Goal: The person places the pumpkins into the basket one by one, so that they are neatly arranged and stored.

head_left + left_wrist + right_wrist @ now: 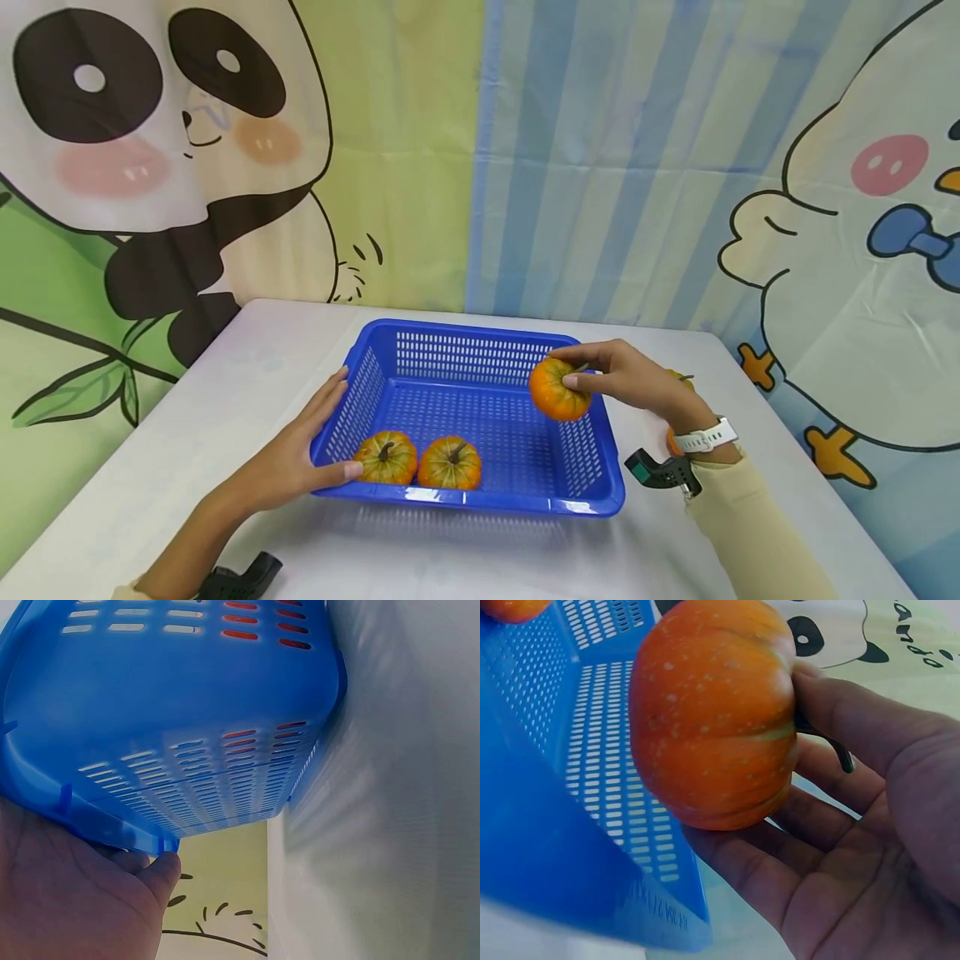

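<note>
A blue plastic basket (510, 500) with slotted walls stands on the table. Two small orange-and-green pumpkins (386, 457) (450, 463) lie side by side in its front left part. My right hand (622, 375) holds another orange pumpkin (558, 390) over the basket's right side, thumb near the stem and fingers round its far side; the right wrist view shows this pumpkin (712, 712) close up. My left hand (296, 454) grips the basket's left rim, its thumb over the front corner beside a pumpkin. From the left wrist, the fingers (161, 877) show along the rim.
Right of the basket, more orange pumpkins (681, 379) are partly hidden behind my right forearm. The white table (285, 350) ends at a printed curtain (420, 167) with a panda and a bird. A white watch (707, 437) and a black wrist device (660, 471) sit on my right arm.
</note>
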A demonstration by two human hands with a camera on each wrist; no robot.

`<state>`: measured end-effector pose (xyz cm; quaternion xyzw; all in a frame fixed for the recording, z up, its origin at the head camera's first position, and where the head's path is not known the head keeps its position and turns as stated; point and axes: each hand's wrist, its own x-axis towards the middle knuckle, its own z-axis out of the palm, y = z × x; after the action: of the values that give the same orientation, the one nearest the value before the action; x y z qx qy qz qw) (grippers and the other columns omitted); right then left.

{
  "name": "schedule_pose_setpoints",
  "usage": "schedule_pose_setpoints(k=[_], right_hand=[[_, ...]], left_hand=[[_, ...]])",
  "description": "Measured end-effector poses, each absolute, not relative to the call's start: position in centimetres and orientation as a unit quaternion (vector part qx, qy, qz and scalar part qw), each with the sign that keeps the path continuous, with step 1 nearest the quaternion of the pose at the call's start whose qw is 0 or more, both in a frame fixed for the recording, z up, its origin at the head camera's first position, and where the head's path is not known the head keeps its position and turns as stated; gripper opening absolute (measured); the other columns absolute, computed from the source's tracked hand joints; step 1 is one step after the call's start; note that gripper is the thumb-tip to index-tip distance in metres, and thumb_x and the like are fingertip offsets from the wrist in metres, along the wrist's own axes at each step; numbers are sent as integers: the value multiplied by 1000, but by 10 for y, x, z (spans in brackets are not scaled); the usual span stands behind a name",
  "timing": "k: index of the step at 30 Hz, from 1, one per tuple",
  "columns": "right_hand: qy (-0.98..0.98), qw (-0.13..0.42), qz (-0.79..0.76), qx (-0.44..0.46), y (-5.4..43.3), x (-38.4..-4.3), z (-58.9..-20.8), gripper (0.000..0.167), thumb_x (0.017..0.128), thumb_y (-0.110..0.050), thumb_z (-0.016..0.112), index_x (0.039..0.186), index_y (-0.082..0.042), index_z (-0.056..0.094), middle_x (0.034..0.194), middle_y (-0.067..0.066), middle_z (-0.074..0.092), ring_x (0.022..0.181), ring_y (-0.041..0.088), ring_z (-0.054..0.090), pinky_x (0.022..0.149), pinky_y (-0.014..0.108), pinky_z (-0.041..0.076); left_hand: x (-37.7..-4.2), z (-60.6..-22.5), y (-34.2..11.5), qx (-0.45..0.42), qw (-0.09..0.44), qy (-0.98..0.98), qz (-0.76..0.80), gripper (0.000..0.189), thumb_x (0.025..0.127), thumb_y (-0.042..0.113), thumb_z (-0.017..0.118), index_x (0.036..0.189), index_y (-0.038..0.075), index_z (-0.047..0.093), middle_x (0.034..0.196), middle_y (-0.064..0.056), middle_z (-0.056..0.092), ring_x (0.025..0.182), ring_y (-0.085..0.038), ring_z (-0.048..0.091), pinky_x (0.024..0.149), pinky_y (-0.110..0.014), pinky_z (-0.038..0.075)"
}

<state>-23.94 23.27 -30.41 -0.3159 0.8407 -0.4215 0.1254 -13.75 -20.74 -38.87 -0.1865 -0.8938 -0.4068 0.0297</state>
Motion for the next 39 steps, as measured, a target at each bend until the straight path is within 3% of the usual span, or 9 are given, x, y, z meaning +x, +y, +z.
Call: schedule_pose_setpoints(k=[11, 16, 22, 39], right_hand=[[831, 176, -396, -349, 214, -249, -304, 44, 95, -18, 64, 136, -4, 57, 120, 9, 64, 101, 24, 63, 86, 32, 55], [839, 183, -368, -356, 208, -252, -306, 44, 95, -21, 65, 135, -5, 58, 119, 5, 65, 102, 21, 62, 87, 30, 53], [837, 182, -339, -389, 198, -255, -304, 49, 95, -22, 66, 137, 1, 54, 125, 7, 63, 110, 20, 61, 91, 31, 52], [843, 231, -284, -393, 178, -257, -311, 44, 93, -23, 68, 130, -1, 61, 117, 4, 67, 103, 19, 63, 86, 29, 54]], left_hand=[[-137, -388, -207, -184, 28, -893, -411, 103, 81, 37, 74, 157, 12, 9, 163, 0, -1, 144, -44, 7, 100, -76, 19], [-137, -387, -206, -182, 26, -896, -404, 105, 80, 39, 75, 157, 11, 9, 163, -2, -1, 144, -45, 8, 99, -75, 20], [-137, -386, -207, -179, 26, -897, -404, 107, 78, 39, 76, 157, 11, 9, 163, 0, -1, 144, -44, 8, 100, -75, 20], [-135, -383, -205, -181, 22, -896, -406, 106, 79, 39, 75, 157, 10, 10, 163, -3, -1, 144, -45, 8, 100, -75, 21]])
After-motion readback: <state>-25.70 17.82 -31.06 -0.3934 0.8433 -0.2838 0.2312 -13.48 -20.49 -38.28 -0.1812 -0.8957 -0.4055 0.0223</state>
